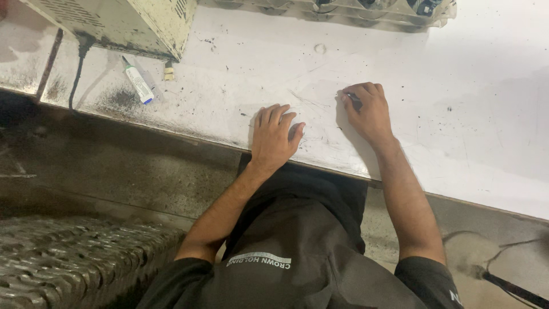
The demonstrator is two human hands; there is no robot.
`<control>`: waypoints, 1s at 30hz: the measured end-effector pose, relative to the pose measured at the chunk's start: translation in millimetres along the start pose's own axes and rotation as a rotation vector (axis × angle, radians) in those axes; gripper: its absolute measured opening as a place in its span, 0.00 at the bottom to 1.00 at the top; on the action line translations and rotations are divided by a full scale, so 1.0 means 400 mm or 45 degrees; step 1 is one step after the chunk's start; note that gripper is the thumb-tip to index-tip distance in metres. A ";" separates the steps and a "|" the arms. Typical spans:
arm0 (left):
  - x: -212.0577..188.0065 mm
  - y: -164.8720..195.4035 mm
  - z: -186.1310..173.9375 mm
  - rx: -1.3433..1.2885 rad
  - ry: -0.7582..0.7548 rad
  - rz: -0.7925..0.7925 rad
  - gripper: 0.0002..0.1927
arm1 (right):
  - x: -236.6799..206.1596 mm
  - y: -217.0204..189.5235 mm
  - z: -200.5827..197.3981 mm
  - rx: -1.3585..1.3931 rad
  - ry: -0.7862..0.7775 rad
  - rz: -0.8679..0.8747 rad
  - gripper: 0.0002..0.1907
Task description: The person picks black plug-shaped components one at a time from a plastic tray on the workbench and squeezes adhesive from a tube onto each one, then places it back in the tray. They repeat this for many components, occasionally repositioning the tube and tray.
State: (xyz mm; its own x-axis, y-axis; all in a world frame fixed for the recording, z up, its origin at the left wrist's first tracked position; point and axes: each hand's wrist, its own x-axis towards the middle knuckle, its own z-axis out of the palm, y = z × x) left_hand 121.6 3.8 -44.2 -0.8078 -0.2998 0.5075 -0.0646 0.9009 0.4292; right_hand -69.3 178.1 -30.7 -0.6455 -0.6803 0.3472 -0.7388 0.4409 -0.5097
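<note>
Nearest the camera was your own dark shirt [297, 257], with both bare forearms reaching forward from it over the edge of the white worktable [469, 114]. To the left below you lay a ridged grey metal mat [74, 260] on the speckled floor [126, 171], and at the lower right a dark cable [514, 289] trailed across that floor.

Your left hand [273, 137] rested palm down on the scuffed tabletop, just past its near edge, fingers spread flat and holding nothing. Your right hand [366, 111] lay a little further in and near the left one, fingers curled inward and pinched around a small dark object [354, 102]. That object sat against the table surface under your fingertips; it was too small and too covered to tell what kind of thing it was.

Further off to the left, a small white tube with a blue end [139, 84] lay on a sooty patch of the table, well apart from both hands. Beyond it stood a cream metal box with vent slots [120, 23], a black cord [77, 68] dropping from its base. Along the far edge at the top ran a clear plastic tray [354, 12] with rounded pockets
</note>
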 end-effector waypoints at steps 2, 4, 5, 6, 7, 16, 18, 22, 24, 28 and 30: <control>0.002 -0.002 -0.001 -0.031 -0.012 -0.015 0.18 | 0.001 0.001 -0.001 -0.002 -0.003 -0.002 0.08; 0.015 -0.020 0.009 -0.074 -0.043 -0.046 0.18 | 0.002 0.003 -0.001 -0.004 -0.005 -0.002 0.08; 0.033 -0.037 0.021 -0.255 -0.114 -0.194 0.20 | 0.001 0.004 -0.001 0.017 -0.015 0.027 0.08; 0.067 -0.062 0.038 -0.435 -0.185 -0.346 0.22 | 0.000 0.005 0.001 0.039 -0.027 0.055 0.08; 0.107 -0.091 0.057 -0.615 -0.253 -0.496 0.23 | -0.001 0.008 0.002 0.060 -0.039 0.079 0.09; 0.576 -0.256 0.097 -2.048 0.340 -1.438 0.19 | 0.108 0.082 -0.018 0.555 0.239 0.576 0.13; 0.589 -0.243 0.093 -1.782 0.329 -1.561 0.17 | 0.180 0.125 -0.060 0.961 0.208 0.863 0.15; 0.583 -0.224 0.055 -1.651 0.463 -1.548 0.11 | 0.266 0.154 -0.095 1.607 0.194 1.082 0.18; 0.587 -0.233 0.037 -1.781 0.508 -1.653 0.10 | 0.295 0.145 -0.098 1.741 0.158 1.011 0.17; 0.593 -0.254 0.032 -1.815 0.461 -1.558 0.05 | 0.341 0.113 -0.085 1.936 0.104 1.006 0.13; 0.588 -0.259 0.039 -1.795 0.415 -1.508 0.03 | 0.354 0.097 -0.076 1.864 0.162 1.002 0.10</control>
State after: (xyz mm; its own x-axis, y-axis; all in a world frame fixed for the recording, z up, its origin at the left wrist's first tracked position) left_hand -71.1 -155.2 19.0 -0.5709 -0.6889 -0.4466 0.1707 -0.6317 0.7562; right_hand -195.4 116.9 22.7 -0.8118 -0.4920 -0.3144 0.4990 -0.3050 -0.8111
